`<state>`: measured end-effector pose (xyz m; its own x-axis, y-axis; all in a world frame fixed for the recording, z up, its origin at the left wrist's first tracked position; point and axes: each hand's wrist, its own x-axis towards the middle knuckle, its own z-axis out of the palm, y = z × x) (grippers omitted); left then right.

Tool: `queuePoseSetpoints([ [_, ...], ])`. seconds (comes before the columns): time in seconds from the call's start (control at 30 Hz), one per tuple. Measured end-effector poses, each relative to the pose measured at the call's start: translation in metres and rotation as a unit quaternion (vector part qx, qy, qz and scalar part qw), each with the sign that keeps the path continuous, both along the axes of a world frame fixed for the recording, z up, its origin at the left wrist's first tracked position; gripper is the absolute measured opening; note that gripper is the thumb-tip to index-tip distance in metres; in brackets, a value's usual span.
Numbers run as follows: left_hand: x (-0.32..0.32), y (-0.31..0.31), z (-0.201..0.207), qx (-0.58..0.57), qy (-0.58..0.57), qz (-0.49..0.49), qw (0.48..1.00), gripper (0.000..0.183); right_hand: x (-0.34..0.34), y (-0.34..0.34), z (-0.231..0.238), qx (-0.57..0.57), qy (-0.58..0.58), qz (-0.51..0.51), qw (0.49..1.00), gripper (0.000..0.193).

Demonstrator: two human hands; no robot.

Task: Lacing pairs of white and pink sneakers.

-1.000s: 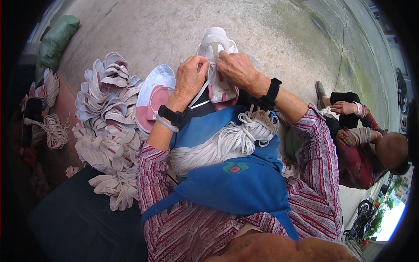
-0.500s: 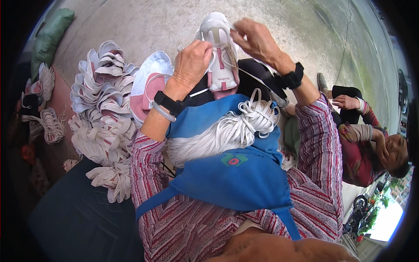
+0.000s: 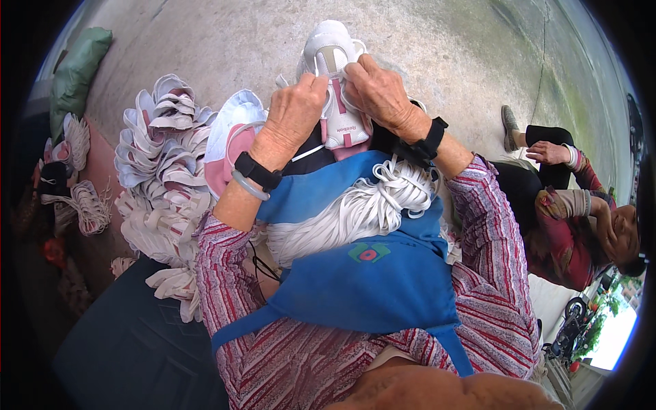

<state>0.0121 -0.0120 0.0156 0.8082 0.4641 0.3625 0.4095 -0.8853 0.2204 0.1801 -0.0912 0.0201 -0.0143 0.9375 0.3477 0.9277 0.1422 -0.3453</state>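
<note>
A white and grey sneaker (image 3: pixel 331 37) with a pink-striped tongue lies across my lap, its toe pointing away. My left hand (image 3: pixel 295 113) is closed in a pinch at the left side of its lacing, and a white shoelace end stands up from the fingertips. At the opposite side, my right hand (image 3: pixel 380 92) is also closed, fingertips against the eyelet edge on the lace; they hide part of it. On my blue apron (image 3: pixel 369 287) rests a thick bundle of white shoelaces (image 3: pixel 342 219), nearer to me than the sneaker.
Left of my lap, white and pink shoe uppers (image 3: pixel 164 219) are heaped beside a rounded white-and-pink piece (image 3: pixel 232 126). More laces (image 3: pixel 90 212) lie farther left, below a green sack (image 3: pixel 78 72). A person (image 3: pixel 570 219) sits at the right. Concrete floor (image 3: pixel 437 41) stretches ahead.
My right hand has come down and left from beside the sneaker's toe to its lacing, drawing in the lace it held out. My left hand has shifted slightly down.
</note>
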Motion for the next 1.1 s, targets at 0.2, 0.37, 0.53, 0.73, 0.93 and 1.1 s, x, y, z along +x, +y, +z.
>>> queuePoseSetpoints([
  [0.2,0.002,-0.002,0.004,0.025,0.012,-0.017,0.999,0.003,-0.001,0.014,0.025,-0.040,-0.048,0.061,0.996,0.014],
  [0.37,0.005,0.005,-0.002,0.026,-0.002,-0.030,0.999,0.004,0.025,0.016,0.026,-0.039,0.140,0.000,0.989,0.020],
  [0.53,-0.022,0.029,0.004,-0.129,-0.085,0.061,0.986,0.003,0.025,-0.013,0.001,-0.091,0.224,-0.041,0.969,0.024],
  [0.73,-0.006,0.003,0.002,-0.131,-0.136,-0.010,0.982,0.010,0.018,-0.010,-0.014,-0.109,0.400,-0.067,0.908,0.027],
  [0.93,-0.004,0.005,0.004,-0.022,-0.011,-0.038,0.999,0.011,0.018,-0.007,-0.011,-0.115,0.391,-0.028,0.913,0.022],
  [1.1,0.002,0.004,0.013,0.054,0.035,-0.079,0.995,0.007,0.025,-0.004,-0.013,-0.175,0.496,-0.015,0.850,0.024],
])
